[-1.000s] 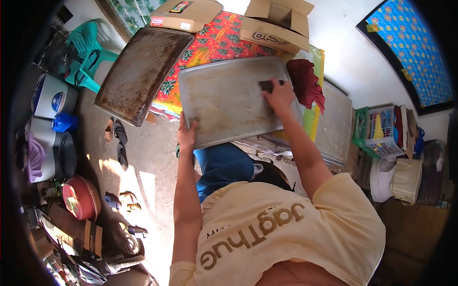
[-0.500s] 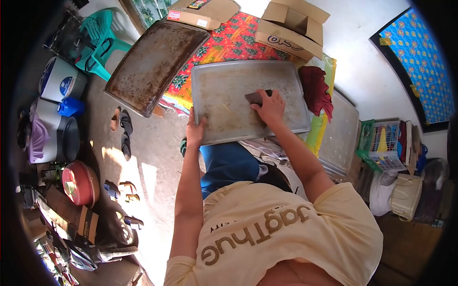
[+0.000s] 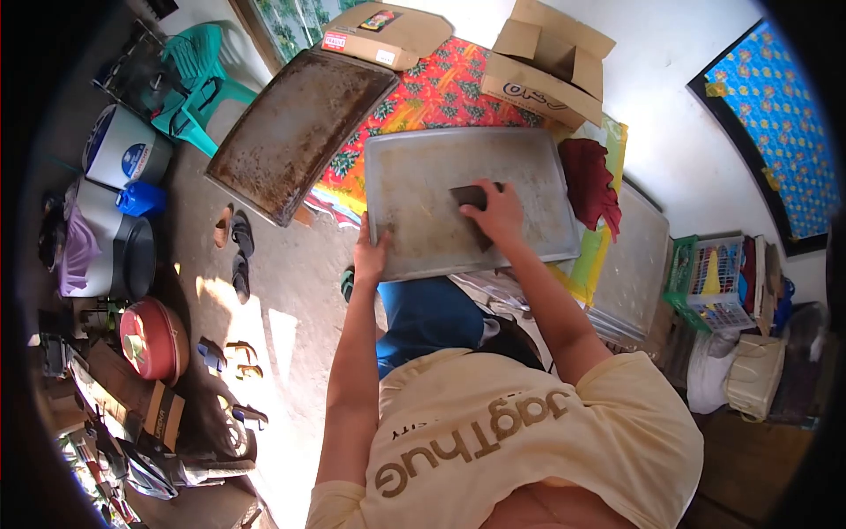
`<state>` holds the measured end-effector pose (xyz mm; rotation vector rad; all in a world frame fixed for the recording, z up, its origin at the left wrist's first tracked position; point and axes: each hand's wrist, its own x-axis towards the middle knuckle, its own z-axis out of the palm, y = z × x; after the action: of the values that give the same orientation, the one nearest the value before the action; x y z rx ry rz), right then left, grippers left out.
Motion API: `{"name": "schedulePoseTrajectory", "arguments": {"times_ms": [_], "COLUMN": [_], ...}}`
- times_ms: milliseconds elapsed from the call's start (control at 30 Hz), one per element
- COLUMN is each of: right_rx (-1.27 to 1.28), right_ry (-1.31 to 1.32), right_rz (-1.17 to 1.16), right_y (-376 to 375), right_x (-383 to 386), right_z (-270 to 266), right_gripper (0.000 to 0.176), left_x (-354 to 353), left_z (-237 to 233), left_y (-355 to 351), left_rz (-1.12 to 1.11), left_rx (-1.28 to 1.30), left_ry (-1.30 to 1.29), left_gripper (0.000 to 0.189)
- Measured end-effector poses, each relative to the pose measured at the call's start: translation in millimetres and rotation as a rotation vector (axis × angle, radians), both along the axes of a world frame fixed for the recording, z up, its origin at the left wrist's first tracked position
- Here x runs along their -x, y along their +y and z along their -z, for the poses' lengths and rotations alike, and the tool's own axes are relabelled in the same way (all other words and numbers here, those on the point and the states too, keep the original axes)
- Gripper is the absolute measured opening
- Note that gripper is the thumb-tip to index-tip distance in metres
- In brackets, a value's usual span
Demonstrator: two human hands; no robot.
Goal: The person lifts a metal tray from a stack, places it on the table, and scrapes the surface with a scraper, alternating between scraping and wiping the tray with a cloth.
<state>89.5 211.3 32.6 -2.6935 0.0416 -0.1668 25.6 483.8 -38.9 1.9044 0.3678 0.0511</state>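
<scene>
A large grey metal baking tray (image 3: 423,176) with brownish stains lies over the table's near edge, in front of my body. My left hand (image 3: 371,254) grips its near left edge, thumb on the upper face. In my right hand (image 3: 496,212) is a dark sandpaper-like sheet (image 3: 473,224), pressed against the tray right of its middle. The palm hides part of the sheet. A dark red cloth (image 3: 589,181) rests beside the tray's right edge.
A rusty tray (image 3: 300,128) juts over the table's left side. Behind are a red patterned tablecloth (image 3: 441,84), a flattened carton (image 3: 388,35) and an open cardboard box (image 3: 542,84). More metal trays (image 3: 627,264) stand at right. Sandals (image 3: 240,231) lie on the floor.
The whole view has shifted slightly. My right hand has slid a little left and toward me on the tray, and more of the dark sheet shows. My left hand keeps its hold.
</scene>
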Motion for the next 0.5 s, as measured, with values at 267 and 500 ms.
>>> {"name": "schedulePoseTrajectory", "arguments": {"times_ms": [267,500], "right_rx": [0.327,0.427], "right_ry": [-0.020,0.003], "right_rz": [0.554,0.284], "right_y": [-140.9,-106.1], "right_x": [-74.6,-89.8], "right_z": [-13.7,-4.5], "right_gripper": [0.057,0.055], "left_x": [3.9,3.3], "left_z": [-11.4,-16.3], "left_y": [-4.9,-6.1], "left_rz": [-0.028,-0.033], "left_rx": [0.110,0.149], "left_ry": [0.039,0.033], "left_gripper": [0.075,0.075]}}
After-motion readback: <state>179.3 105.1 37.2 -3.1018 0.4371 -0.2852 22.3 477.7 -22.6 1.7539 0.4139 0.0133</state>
